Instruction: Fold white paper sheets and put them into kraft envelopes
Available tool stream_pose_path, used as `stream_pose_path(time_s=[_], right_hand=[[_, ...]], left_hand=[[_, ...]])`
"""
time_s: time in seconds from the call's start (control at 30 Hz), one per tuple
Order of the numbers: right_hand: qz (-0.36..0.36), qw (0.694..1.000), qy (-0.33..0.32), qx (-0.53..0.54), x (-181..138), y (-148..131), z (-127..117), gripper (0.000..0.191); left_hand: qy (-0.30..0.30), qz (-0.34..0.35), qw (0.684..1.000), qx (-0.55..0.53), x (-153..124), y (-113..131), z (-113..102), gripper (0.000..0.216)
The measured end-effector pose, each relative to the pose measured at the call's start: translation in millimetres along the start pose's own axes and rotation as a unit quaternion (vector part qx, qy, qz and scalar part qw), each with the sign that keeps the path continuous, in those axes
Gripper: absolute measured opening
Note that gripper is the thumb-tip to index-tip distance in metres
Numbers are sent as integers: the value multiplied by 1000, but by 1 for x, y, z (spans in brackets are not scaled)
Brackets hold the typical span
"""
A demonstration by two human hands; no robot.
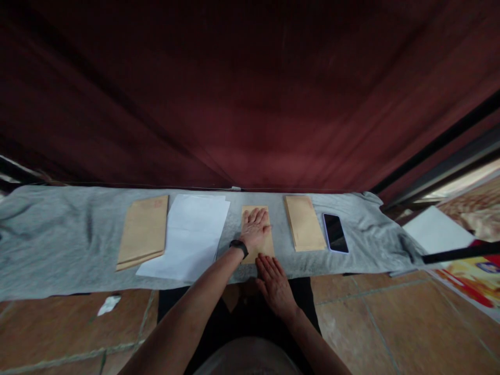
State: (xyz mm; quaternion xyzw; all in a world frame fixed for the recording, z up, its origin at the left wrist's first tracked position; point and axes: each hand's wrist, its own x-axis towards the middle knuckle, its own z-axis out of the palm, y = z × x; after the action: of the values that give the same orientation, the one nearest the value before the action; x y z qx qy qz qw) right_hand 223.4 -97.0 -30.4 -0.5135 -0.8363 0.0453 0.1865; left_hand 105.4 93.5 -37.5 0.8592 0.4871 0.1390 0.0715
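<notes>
A brown paper envelope (268, 247) lies on the grey cloth straight in front of me. My left hand (254, 226) rests flat across its upper part, fingers spread and palm down, hiding much of it. At the envelope's lower right edge, my right hand (275, 281) touches it with outstretched fingertips, the palm hanging past the cloth's front edge. Neither hand grips anything. To the left is a pile of white paper sheets (191, 237), and beyond it a stack of brown envelopes (145, 230). On my right lies another stack of brown envelopes (305, 224).
A phone (335, 233) with a dark screen lies right of the right-hand stack. The grey cloth (58, 234) covers a long narrow surface against a dark red wall (250, 104). A white scrap (109, 305) is on the tiled floor. A colourful printed box (474, 278) stands at far right.
</notes>
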Motion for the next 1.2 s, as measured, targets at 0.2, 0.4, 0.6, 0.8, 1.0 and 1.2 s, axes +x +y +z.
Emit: stream_pose_path(time_s=[0.2,0.4,0.6,0.8,1.0,1.2], right_hand=[[5,1000,9,3,-1,1,4,60],[6,1000,9,10,-3,1,6,57],[10,1000,13,13,-2,-2,3,56],[4,1000,28,11,-6,0,8,57],[0,1000,20,16,-14,5,13,56],[0,1000,19,21,-16,5,12,54]], left_hand=[[-24,16,1000,5,-10,2,-2,56],[-42,62,997,2,-31,6,-5,53],[-61,106,992,4,-47,8,-13,50],[-63,134,989,22,-58,7,-20,51],[-55,143,988,18,-67,8,-23,49],[-61,149,987,4,-76,11,-28,48]])
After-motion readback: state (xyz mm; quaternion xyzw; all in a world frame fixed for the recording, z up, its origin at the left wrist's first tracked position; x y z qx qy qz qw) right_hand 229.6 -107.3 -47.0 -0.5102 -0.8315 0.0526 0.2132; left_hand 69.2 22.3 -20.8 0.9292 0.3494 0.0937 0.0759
